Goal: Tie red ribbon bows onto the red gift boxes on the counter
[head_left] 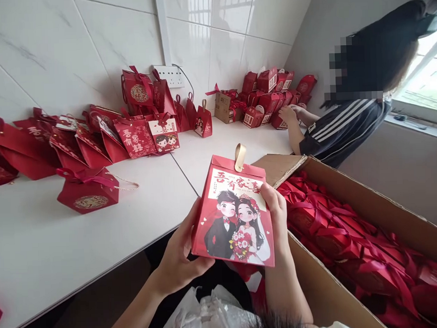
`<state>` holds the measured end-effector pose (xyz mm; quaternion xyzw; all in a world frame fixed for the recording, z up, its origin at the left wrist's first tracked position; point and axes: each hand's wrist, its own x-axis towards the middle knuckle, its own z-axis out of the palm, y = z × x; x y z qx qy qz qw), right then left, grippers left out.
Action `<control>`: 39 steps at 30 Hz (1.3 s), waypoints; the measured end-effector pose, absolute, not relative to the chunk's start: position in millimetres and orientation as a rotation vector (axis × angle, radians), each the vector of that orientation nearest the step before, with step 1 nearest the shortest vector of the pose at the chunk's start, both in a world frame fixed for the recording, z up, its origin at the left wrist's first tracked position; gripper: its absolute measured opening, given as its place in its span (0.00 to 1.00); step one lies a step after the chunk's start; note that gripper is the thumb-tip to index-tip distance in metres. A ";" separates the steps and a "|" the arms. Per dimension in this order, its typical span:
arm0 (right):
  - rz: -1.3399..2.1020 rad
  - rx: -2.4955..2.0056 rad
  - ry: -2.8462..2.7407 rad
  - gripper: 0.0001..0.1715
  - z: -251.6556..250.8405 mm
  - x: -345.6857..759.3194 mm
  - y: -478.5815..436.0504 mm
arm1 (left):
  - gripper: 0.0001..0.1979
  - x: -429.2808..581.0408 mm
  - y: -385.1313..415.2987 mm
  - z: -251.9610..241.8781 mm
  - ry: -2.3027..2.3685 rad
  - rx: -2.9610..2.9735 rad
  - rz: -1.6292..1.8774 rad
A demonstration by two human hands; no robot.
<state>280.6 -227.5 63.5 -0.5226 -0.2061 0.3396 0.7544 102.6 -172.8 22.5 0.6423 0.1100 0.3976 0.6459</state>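
Between my two hands is a red gift box (231,221) with a cartoon bride and groom on its front and a gold ribbon loop on top. It is tilted back, in front of the table's near edge. My left hand (180,256) grips its lower left side, the thumb under the bottom edge. My right hand (276,210) holds the right side, fingers at the upper right corner. The box's back and some of my fingers are hidden. On the table to the left sits a red box with a ribbon bow and a rope handle (88,190).
A large open carton (315,270) of red ribboned boxes stands at my right. Red gift bags (92,137) line the white table (38,251) by the tiled wall. A co-worker (332,126) handles stacked red boxes (262,102) at the back right. A power strip (168,76) is on the wall.
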 end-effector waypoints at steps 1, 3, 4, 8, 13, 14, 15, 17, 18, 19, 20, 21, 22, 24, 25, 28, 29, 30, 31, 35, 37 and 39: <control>0.727 -1.143 -0.459 0.17 64.0 280.8 -230.1 | 0.40 103.9 -173.3 22.5 0.248 1.466 0.905; 0.682 -1.169 -0.479 0.17 65.2 281.5 -234.1 | 0.39 106.3 -173.6 22.9 0.248 1.468 0.900; 0.654 -1.186 -0.489 0.17 65.8 282.0 -235.6 | 0.39 107.5 -173.1 23.1 0.251 1.465 0.895; 0.606 -1.185 -0.556 0.15 67.1 285.8 -239.1 | 0.35 112.7 -167.9 20.3 0.249 1.441 0.856; 0.551 -1.189 -0.660 0.16 62.6 292.0 -244.9 | 0.37 118.5 -164.7 4.6 0.376 1.358 0.768; 0.546 -1.188 -0.673 0.17 60.9 292.7 -246.4 | 0.37 119.4 -165.7 1.6 0.431 1.314 0.738; 0.546 -1.182 -0.681 0.17 59.0 293.2 -247.8 | 0.38 120.4 -167.2 -0.6 0.483 1.266 0.709; 0.557 -1.174 -0.675 0.18 55.5 293.7 -249.9 | 0.39 122.1 -170.9 -2.2 0.563 1.178 0.682; 0.561 -1.174 -0.664 0.19 54.0 293.7 -250.5 | 0.40 122.7 -172.8 -1.6 0.591 1.148 0.683; 0.565 -1.173 -0.660 0.19 52.8 293.7 -250.9 | 0.40 123.1 -174.5 -0.3 0.610 1.129 0.687; 0.569 -1.170 -0.665 0.20 52.0 293.8 -251.0 | 0.41 123.2 -176.0 1.2 0.628 1.116 0.694; 0.575 -1.164 -0.680 0.20 51.4 294.0 -251.0 | 0.41 123.1 -177.1 2.6 0.642 1.108 0.700; 0.581 -1.155 -0.698 0.20 51.2 294.3 -250.9 | 0.41 122.7 -177.8 3.8 0.650 1.104 0.698; 0.595 -1.147 -0.728 0.20 51.8 294.6 -250.6 | 0.40 121.5 -178.5 4.8 0.651 1.096 0.689; 0.603 -1.150 -0.738 0.21 52.3 294.6 -250.6 | 0.39 120.7 -178.6 4.8 0.642 1.090 0.689; 0.594 -1.187 -0.737 0.22 52.7 292.3 -251.4 | 0.38 119.6 -178.3 4.2 0.597 1.065 0.687; 0.578 -1.181 -0.733 0.24 51.4 290.8 -252.6 | 0.38 120.2 -177.8 4.3 0.576 1.051 0.677; 0.556 -1.154 -0.717 0.28 49.1 289.2 -254.7 | 0.37 121.5 -177.0 4.6 0.547 1.039 0.658; 0.532 -1.112 -0.691 0.33 45.5 287.7 -257.9 | 0.35 123.7 -176.1 5.1 0.507 1.033 0.621; 0.400 -1.050 -0.495 0.44 25.5 287.3 -284.7 | 0.34 142.9 -172.3 7.9 0.300 1.084 0.499; 0.384 -1.156 -0.399 0.40 20.3 292.3 -303.5 | 0.44 159.0 -172.0 10.5 0.166 1.171 0.475; 0.417 -1.247 -0.303 0.38 22.5 300.0 -320.9 | 0.48 179.8 -173.4 15.0 0.033 1.305 0.405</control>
